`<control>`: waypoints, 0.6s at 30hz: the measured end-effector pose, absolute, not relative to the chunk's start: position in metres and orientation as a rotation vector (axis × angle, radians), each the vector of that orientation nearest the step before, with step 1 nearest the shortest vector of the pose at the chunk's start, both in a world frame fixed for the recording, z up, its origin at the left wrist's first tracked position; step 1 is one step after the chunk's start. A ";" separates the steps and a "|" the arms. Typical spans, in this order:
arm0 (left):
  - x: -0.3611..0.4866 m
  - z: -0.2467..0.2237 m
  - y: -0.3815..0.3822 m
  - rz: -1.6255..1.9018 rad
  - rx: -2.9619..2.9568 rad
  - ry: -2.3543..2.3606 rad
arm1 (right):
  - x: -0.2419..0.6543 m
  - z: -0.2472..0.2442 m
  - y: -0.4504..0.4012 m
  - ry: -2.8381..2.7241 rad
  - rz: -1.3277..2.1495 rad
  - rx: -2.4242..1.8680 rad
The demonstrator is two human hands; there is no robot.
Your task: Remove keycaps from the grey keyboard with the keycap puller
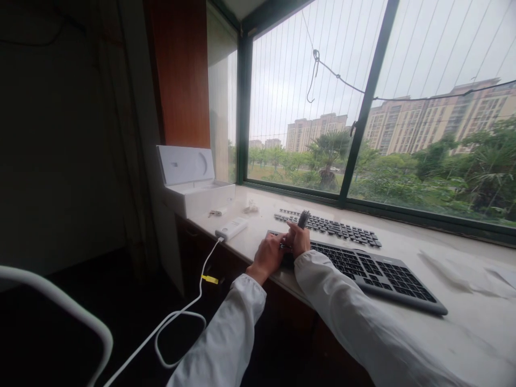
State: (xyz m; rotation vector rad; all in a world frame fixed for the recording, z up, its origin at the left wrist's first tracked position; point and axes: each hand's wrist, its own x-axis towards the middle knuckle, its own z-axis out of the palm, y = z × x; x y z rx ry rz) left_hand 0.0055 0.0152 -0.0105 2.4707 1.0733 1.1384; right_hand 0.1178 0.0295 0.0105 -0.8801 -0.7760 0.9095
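A dark keyboard (379, 271) lies on the pale windowsill counter (463, 333). My left hand (269, 257) rests on the keyboard's left end. My right hand (299, 239) is beside it, fingers closed around a small dark brush-like tool (303, 218) that sticks up above the keys. Behind the keyboard, rows of loose black keycaps (334, 228) are laid out on the counter. Both arms wear white sleeves.
An open white box (191, 183) stands at the counter's left end. A white power bank (231, 228) with a white cable (177, 314) hanging off the edge lies near it. Clear plastic wrap (455, 274) lies at right. A white chair rail (60, 306) is at lower left. Large window behind.
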 end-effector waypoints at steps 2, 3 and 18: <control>0.005 -0.010 0.015 1.142 2.459 1.052 | 0.118 0.010 0.030 -0.756 0.931 -0.845; 0.005 -0.010 0.016 1.141 2.454 1.047 | 0.118 0.010 0.030 -0.741 0.945 -0.823; 0.001 -0.007 0.026 1.120 2.413 1.029 | 0.119 0.011 0.029 -0.685 0.971 -0.743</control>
